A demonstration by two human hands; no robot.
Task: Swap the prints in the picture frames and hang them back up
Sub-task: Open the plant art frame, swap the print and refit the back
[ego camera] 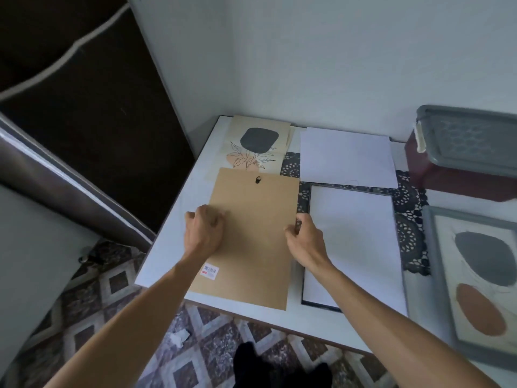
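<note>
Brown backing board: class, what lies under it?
The backing board overlaps the lower edge of the leaf print; the white table shows around it. The left hand and right hand grip its sides. Anything beneath its middle is covered.

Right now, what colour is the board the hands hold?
Plain tan-brown backing board, clearest in head view.

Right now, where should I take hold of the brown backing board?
Likely by its long side edges around mid-length, one hand from each side: the backing board is a thin, wide, flat sheet, and the left hand and right hand grip there.
</note>
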